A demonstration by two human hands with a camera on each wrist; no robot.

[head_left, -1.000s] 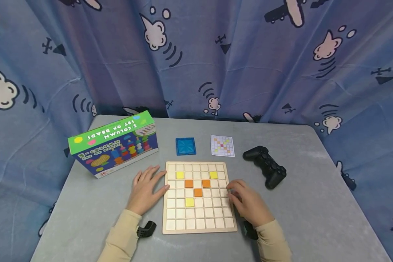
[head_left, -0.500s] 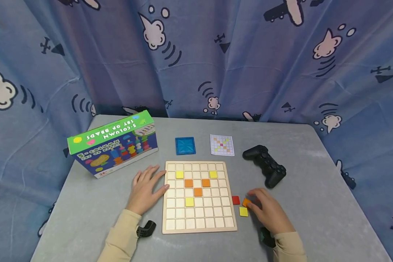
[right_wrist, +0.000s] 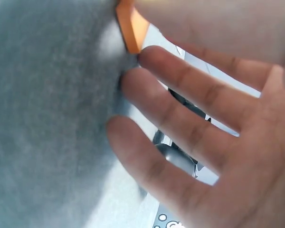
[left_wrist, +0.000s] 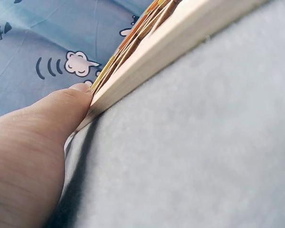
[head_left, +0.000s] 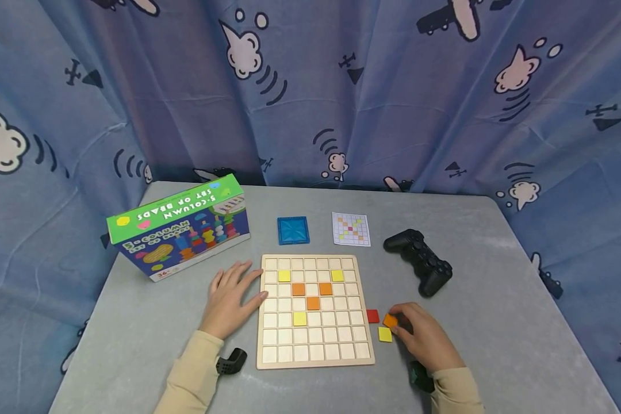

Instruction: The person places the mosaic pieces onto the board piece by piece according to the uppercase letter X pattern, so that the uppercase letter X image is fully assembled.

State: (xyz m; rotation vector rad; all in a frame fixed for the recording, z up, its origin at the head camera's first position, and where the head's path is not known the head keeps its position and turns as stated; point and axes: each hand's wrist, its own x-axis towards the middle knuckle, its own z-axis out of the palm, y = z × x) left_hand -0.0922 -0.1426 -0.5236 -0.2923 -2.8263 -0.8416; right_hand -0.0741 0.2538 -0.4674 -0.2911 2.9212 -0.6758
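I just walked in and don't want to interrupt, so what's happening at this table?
Someone is handling coloured tiles at a wooden grid board. The left hand touches the board's left edge, while the right hand pinches an orange tile just off its right side. A red tile and a loose yellow tile lie near it. Three yellow and three orange tiles sit in the grid, and a card with a coloured grid lies beyond the board.

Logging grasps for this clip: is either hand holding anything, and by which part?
The right hand pinches the loose orange tile by the edges nearest that hand. The left hand grips nothing; its thumb touches the left rim of the board.
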